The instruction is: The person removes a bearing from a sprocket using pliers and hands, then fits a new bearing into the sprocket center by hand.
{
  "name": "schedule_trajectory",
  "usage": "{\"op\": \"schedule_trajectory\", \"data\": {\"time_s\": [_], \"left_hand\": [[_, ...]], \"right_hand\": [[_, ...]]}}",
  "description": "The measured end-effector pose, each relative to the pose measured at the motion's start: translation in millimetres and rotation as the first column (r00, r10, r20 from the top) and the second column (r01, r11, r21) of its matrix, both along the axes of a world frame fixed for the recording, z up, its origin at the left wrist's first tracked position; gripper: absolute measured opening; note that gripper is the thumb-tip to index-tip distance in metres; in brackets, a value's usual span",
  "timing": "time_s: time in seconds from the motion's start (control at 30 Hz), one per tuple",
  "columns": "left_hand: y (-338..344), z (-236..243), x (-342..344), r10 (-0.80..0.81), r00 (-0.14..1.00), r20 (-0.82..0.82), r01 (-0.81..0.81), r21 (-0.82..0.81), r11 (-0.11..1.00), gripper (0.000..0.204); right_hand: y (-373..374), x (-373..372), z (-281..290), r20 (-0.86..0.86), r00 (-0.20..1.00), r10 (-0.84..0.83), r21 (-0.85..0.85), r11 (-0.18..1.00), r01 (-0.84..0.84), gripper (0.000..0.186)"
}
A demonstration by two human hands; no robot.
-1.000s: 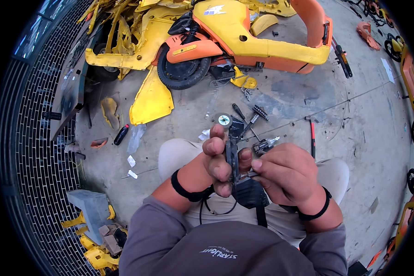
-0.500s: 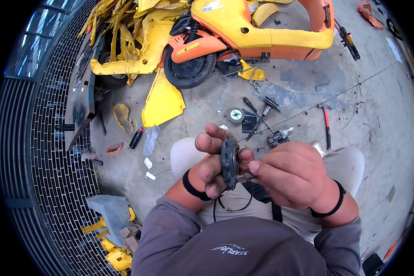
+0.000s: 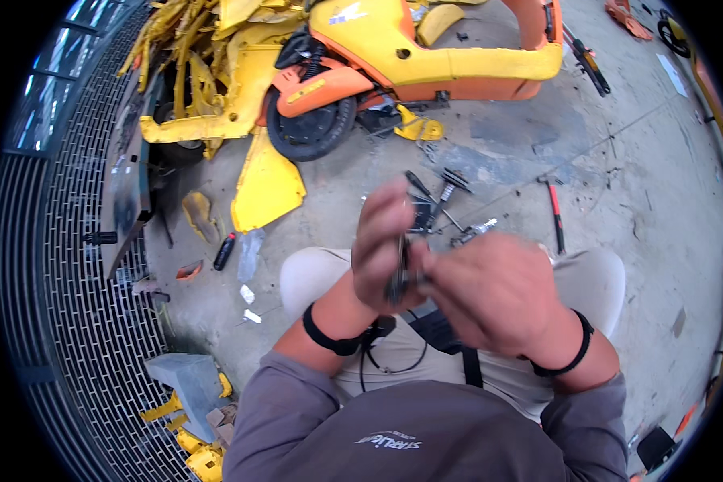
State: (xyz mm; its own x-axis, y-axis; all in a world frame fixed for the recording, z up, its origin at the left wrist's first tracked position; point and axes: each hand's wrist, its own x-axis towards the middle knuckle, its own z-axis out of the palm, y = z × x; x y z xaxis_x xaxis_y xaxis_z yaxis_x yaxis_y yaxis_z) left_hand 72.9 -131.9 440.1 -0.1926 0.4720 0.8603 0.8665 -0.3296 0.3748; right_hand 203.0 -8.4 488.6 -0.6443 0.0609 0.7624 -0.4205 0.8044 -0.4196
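Observation:
My left hand (image 3: 377, 241), blurred by motion, is closed around a dark disc-shaped part (image 3: 397, 281) with its fingers raised along it. My right hand (image 3: 494, 293) is pinched against the part's right side; what its fingertips hold is smeared and hidden. Just beyond my hands, a screwdriver (image 3: 418, 182), a shaft tool with a black head (image 3: 450, 189) and a silver metal mechanism (image 3: 478, 230) lie on the concrete floor (image 3: 651, 241). A red-handled hammer (image 3: 555, 209) lies to their right.
A yellow-orange scooter body (image 3: 410, 52) with a wheel lies ahead, beside piled yellow panels (image 3: 217, 72). A dark board (image 3: 132, 209) leans at left near a black bottle (image 3: 223, 251). A grey block (image 3: 181, 377) and yellow scraps sit lower left; more scooter parts line the right edge.
My left fingers have risen and drawn closer round the dark part, covering more of it. My right hand has shifted slightly up and left. Both hands are now blurred.

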Motion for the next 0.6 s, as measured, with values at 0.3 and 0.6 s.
{"op": "schedule_trajectory", "data": {"time_s": [0.3, 0.6], "left_hand": [[34.2, -43.6, 2.7, 0.053, 0.824, 0.564, 0.214, -0.397, 0.893, 0.051], [34.1, -47.3, -3.4, 0.244, 0.881, 0.406, 0.07, -0.621, 0.781, 0.039]], "right_hand": [[41.6, -18.5, -52.5, 0.508, 0.856, -0.096, -0.299, 0.912, 0.28, 0.013], [39.9, -29.5, -92.3, 0.493, 0.815, -0.305, -0.006, 0.935, 0.354, 0.008]]}}
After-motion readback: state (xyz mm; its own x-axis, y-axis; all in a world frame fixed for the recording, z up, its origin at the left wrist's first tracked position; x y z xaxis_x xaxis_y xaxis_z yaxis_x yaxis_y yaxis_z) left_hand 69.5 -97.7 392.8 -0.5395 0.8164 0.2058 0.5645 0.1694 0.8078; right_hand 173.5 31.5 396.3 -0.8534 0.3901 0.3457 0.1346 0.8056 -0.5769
